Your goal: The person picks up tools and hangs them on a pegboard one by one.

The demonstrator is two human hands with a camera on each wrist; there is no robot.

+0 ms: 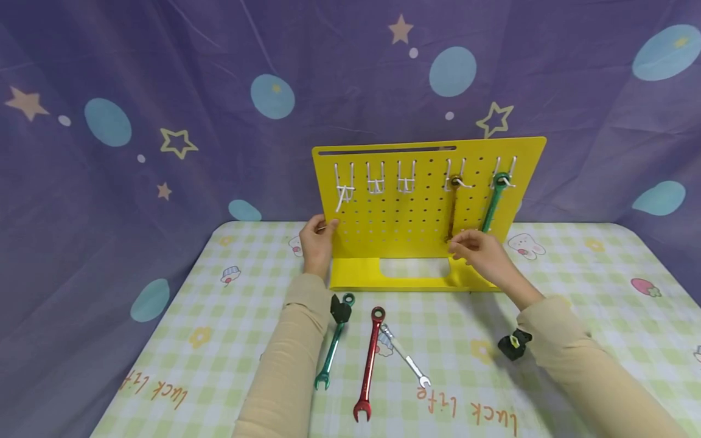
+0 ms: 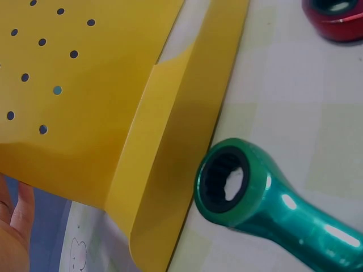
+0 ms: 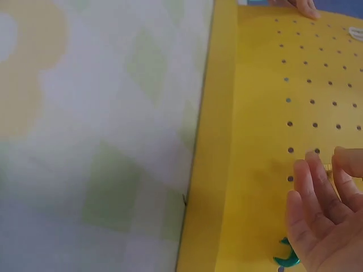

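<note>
My left hand [image 1: 317, 243] grips the left edge of a yellow pegboard [image 1: 394, 243], thumb at the front. My right hand [image 1: 479, 252] is at the lower end of a gold combination wrench [image 1: 453, 210] hanging from a white hook. In the right wrist view, a bit of gold wrench [image 3: 328, 168] shows between thumb and finger of that hand. Right of it a green wrench [image 1: 493, 207] hangs by its ring end, its lower part behind the hand. On the table lie another green wrench [image 1: 331, 353], a red wrench [image 1: 369, 365] and a small silver wrench [image 1: 406, 358].
Several white hooks [image 1: 375, 185] sit along the board's upper part, those at the left bare. A checked cloth [image 1: 219, 340] covers the table. Behind the board hangs a purple curtain [image 1: 191, 73]. Black wrist-worn devices [image 1: 515, 345] show beside both sleeves.
</note>
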